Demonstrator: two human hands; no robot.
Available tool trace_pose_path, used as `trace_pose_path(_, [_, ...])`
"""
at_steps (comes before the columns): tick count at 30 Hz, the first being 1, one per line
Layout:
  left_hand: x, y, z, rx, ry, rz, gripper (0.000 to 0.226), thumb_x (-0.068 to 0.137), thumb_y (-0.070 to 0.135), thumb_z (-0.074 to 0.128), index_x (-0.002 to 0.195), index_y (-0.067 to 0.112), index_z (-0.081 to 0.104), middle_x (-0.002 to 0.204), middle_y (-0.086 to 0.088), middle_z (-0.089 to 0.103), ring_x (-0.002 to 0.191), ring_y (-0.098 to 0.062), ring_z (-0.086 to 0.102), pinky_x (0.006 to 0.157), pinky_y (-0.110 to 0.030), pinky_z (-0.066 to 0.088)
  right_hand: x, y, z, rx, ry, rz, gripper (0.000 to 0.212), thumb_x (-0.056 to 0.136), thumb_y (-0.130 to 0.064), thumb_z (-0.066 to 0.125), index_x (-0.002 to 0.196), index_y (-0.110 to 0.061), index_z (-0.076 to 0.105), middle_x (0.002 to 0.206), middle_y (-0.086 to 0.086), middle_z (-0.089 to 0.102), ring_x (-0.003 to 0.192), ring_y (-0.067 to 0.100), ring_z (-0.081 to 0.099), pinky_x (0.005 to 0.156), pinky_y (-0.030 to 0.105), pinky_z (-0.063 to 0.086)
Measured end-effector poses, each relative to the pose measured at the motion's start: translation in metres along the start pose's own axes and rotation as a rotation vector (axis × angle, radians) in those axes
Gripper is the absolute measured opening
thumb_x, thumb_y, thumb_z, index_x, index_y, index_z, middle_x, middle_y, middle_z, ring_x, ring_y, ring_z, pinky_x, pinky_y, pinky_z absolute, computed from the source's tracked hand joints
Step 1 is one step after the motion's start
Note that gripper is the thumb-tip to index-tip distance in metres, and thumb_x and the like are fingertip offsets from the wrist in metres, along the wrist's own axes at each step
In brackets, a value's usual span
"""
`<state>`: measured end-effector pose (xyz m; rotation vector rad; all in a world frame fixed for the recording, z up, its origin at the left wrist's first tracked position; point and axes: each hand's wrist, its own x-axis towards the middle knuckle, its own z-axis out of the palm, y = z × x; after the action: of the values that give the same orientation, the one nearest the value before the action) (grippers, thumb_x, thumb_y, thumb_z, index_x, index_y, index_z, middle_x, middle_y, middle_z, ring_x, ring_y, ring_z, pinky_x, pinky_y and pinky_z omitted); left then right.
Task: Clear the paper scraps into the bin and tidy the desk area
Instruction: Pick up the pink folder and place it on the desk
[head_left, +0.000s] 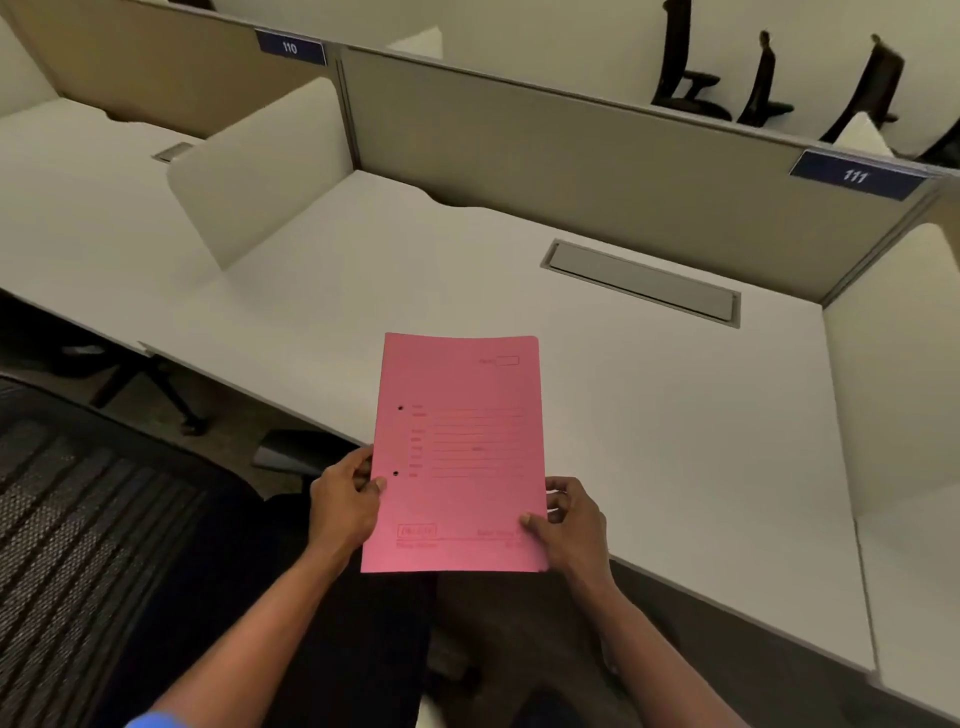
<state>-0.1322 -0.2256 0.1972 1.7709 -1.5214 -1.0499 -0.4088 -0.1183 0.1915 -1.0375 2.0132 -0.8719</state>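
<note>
Head view: pink folder (460, 452) is held w/ both hands over the white desk (675, 415) front edge. Left hand (345, 501) is clamped on its left edge, right hand (569, 522) on the lower right corner.

Folder (460, 452) over desk (675, 415) edge, cable hatch (641, 283) behind.

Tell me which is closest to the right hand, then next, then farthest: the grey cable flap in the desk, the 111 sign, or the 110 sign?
From the right hand, holding the pink folder:
1. Grey cable flap, set in the desk ahead.
2. 111 sign, on the partition, far right.
3. 110 sign, on the partition, far back left.
</note>
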Motion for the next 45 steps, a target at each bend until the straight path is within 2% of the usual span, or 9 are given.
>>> trace_pose_path(5, [0.042,0.020,0.003,0.031,-0.003,0.029,0.047,0.100,0.010,0.071,0.144,0.026,0.065,0.097,0.008,0.075,0.087,-0.012,0.075,0.079,-0.040,0.068,0.028,-0.015,0.000,0.045,0.021,0.000,0.050,0.084,-0.029,0.086,0.120,-0.029,0.051,0.104,-0.018,0.063,0.084,0.002,0.068,0.066,0.011,0.053])
trace_pose_path(10, [0.090,0.041,0.020,0.071,-0.001,0.046,0.043,0.102,0.010,0.069,0.143,0.023,0.066,0.104,0.006,0.072,0.090,-0.015,0.073,0.080,-0.037,0.064,0.072,-0.024,-0.003,0.075,0.038,0.008,0.044,0.087,-0.030,0.084,0.119,-0.030,0.054,0.102,-0.025,0.064,0.083,0.005,0.070,0.057,0.009,0.053])
trace_pose_path(14, [0.134,0.058,0.041,0.131,0.010,0.058,0.041,0.102,0.009,0.068,0.142,0.020,0.067,0.115,-0.003,0.077,0.095,-0.022,0.071,0.084,-0.037,0.060,0.124,-0.025,-0.008,0.087,0.038,0.005,0.041,0.084,-0.027,0.084,0.114,-0.032,0.056,0.099,-0.019,0.071,0.081,0.006,0.072,0.067,0.023,0.062])
trace_pose_path(22, [0.246,0.099,0.099,0.220,0.061,0.038,0.039,0.098,0.001,0.067,0.135,0.014,0.071,0.117,-0.009,0.080,0.090,-0.022,0.068,0.085,-0.036,0.054,0.259,-0.043,-0.025,0.119,-0.023,0.004,0.041,0.082,-0.016,0.082,0.114,-0.030,0.059,0.095,-0.010,0.076,0.080,0.004,0.071,0.077,0.039,0.063])
trace_pose_path(26, [0.304,0.125,0.122,0.240,0.062,0.005,0.040,0.098,0.000,0.066,0.134,0.014,0.072,0.122,-0.010,0.080,0.106,-0.032,0.075,0.098,-0.041,0.057,0.325,-0.058,-0.032,0.109,-0.048,0.012,0.042,0.084,-0.012,0.080,0.117,-0.025,0.059,0.097,-0.007,0.075,0.077,0.012,0.072,0.080,0.043,0.062])
trace_pose_path(29, [0.344,0.141,0.137,0.259,0.069,0.003,0.039,0.097,0.001,0.067,0.134,0.012,0.072,0.121,-0.011,0.080,0.108,-0.033,0.074,0.099,-0.042,0.056,0.366,-0.068,-0.035,0.113,-0.045,0.018,0.042,0.084,-0.012,0.079,0.119,-0.022,0.059,0.100,-0.005,0.076,0.079,0.016,0.073,0.082,0.043,0.061])
trace_pose_path(38, [0.452,0.176,0.177,0.327,0.065,0.034,0.035,0.096,0.001,0.067,0.128,0.010,0.074,0.123,-0.013,0.079,0.113,-0.038,0.073,0.103,-0.044,0.054,0.461,-0.086,-0.029,0.138,0.007,0.076,0.044,0.083,-0.012,0.082,0.120,-0.022,0.060,0.103,-0.007,0.074,0.081,0.007,0.071,0.083,0.041,0.062])
trace_pose_path(41, [0.484,0.185,0.190,0.350,0.065,0.038,0.035,0.095,0.000,0.067,0.129,0.009,0.073,0.124,-0.014,0.078,0.115,-0.039,0.072,0.105,-0.045,0.054,0.488,-0.089,-0.024,0.138,0.033,0.096,0.044,0.082,-0.012,0.083,0.119,-0.022,0.061,0.104,-0.005,0.074,0.088,0.013,0.073,0.085,0.045,0.062])
trace_pose_path(45, [0.519,0.193,0.207,0.389,0.052,0.061,0.038,0.095,-0.001,0.065,0.131,0.007,0.072,0.127,-0.015,0.077,0.117,-0.039,0.071,0.107,-0.046,0.054,0.518,-0.089,-0.013,0.116,0.058,0.119,0.043,0.080,-0.013,0.085,0.113,-0.024,0.059,0.096,-0.011,0.072,0.088,0.014,0.073,0.085,0.046,0.063])
